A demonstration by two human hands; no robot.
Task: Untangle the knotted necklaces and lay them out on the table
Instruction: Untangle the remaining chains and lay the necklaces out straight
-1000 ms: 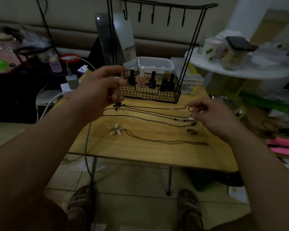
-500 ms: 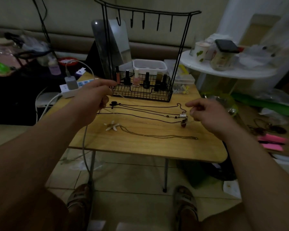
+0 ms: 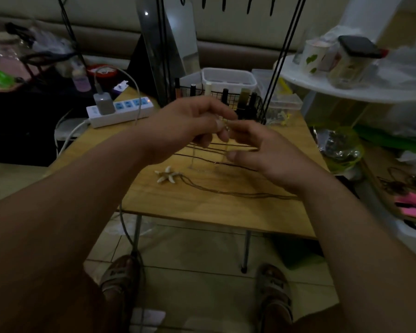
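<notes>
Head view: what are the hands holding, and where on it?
Left hand pinches a thin chain at its top, loop hanging toward the table. Right hand fingertips meet it there; grip unclear.

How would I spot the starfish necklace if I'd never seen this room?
Start at the wooden table in the middle. Toward its near-left part lies a pale starfish pendant on a thin brown cord. The dark cords behind it show no pale star.

Toward six o'clock the table (image 3: 214, 212) lies open along its near edge. At twelve the wire basket (image 3: 258, 105) and stand legs (image 3: 274, 75) block passage; a power strip (image 3: 130, 109) sits at ten; necklace cords (image 3: 250, 194) cross the middle.
</notes>
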